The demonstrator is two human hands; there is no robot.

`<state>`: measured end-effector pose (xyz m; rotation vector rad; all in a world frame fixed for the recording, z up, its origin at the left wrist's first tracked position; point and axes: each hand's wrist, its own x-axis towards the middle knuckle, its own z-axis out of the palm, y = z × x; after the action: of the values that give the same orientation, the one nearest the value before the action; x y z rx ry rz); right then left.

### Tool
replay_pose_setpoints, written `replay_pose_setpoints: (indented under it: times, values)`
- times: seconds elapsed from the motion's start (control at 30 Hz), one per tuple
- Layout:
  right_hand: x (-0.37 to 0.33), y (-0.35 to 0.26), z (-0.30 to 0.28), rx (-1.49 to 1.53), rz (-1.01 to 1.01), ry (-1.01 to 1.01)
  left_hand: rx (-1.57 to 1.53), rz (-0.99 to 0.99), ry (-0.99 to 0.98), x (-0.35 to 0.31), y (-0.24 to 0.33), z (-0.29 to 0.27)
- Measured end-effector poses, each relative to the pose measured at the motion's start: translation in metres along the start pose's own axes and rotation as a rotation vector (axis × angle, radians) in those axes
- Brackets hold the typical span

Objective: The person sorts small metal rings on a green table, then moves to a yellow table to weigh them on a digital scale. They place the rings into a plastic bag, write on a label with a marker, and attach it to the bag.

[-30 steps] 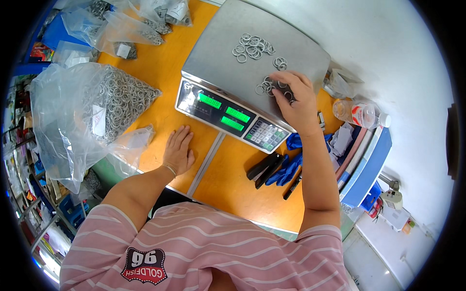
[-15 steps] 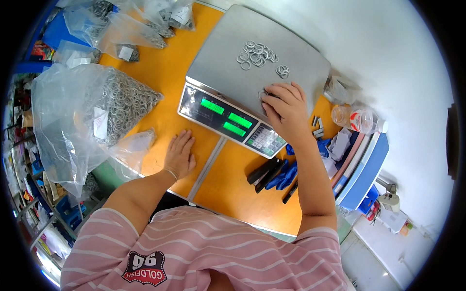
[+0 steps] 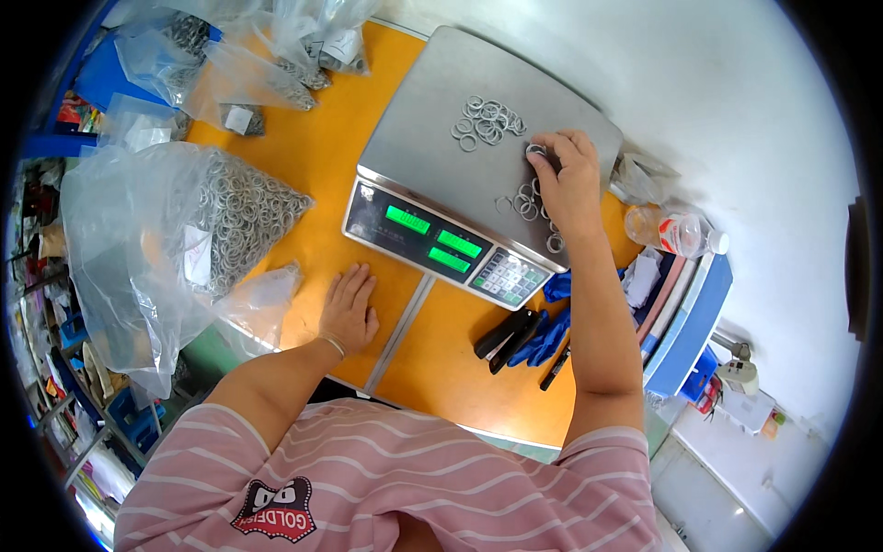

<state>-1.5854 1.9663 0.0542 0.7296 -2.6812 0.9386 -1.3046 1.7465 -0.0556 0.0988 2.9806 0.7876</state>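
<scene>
On the grey weighing plate of a digital scale [image 3: 432, 101] lie silvery metal rings in two groups. One cluster of rings [image 3: 487, 120] sits toward the far middle. A looser group [image 3: 526, 202] is spread near the plate's front right edge, partly behind my right hand and wrist. My right hand [image 3: 568, 179] is over the plate's right side, thumb and fingers closed on a few rings [image 3: 535, 150] at their tips; how many is hidden. Flat on the orange table [image 3: 441, 368], fingers outstretched, my left hand [image 3: 349, 308] rests left of the scale with nothing in it.
A large clear bag of rings [image 3: 248, 202] lies at the left, with smaller bags [image 3: 340, 51] behind it. Before the scale are a black stapler [image 3: 506, 339], blue crumpled material [image 3: 544, 339] and a pen [image 3: 556, 368]. A plastic bottle [image 3: 681, 232] lies right, beside upright folders [image 3: 694, 322].
My right hand has moved away from the scale's front edge, up and right, to the smaller ring group. More rings now lie where it was. My left hand stays on the table.
</scene>
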Motion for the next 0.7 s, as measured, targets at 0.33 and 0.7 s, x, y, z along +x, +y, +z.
replay_pose_setpoints:
  times: [0.33, 0.7]
  values:
    - [-0.009, 0.007, -0.013, 0.223, 0.229, 0.011, 0.000, -0.002, -0.017, -0.001, 0.000, 0.000]
    - [-0.010, 0.011, -0.036, 0.253, 0.327, -0.231, 0.008, 0.000, -0.011, -0.001, -0.001, 0.001]
